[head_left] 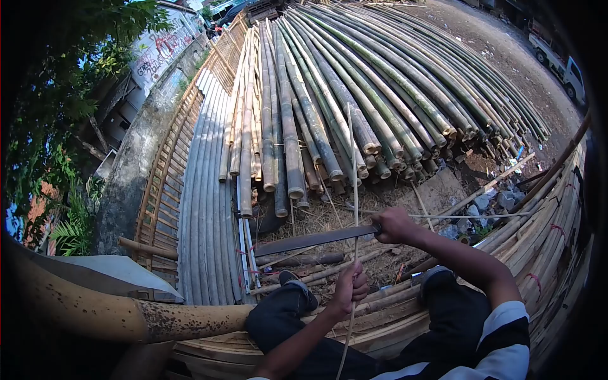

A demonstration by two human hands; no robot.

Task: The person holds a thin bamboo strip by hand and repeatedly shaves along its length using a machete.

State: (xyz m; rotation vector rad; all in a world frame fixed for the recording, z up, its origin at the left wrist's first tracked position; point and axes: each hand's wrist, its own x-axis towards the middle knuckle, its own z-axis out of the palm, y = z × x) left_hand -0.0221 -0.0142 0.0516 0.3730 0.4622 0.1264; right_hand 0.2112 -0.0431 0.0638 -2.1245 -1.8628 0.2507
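Note:
A thin, pale bamboo strip (354,190) runs upright through the middle of the view. My left hand (350,288) is closed around its lower part, above my lap, and the strip's lower end passes out of the frame. My right hand (394,226) grips the dark handle of a machete (316,240), whose long blade points left. The blade crosses the strip a little above my left hand and appears to touch it. Most of the handle is hidden by my fingers.
Many long bamboo poles (288,145) lie stacked ahead. Split bamboo slats (538,253) are piled at right and under my legs. Corrugated sheets (209,190) and a bamboo lattice (163,183) lie left. A thick yellow bamboo pole (95,307) sits at lower left.

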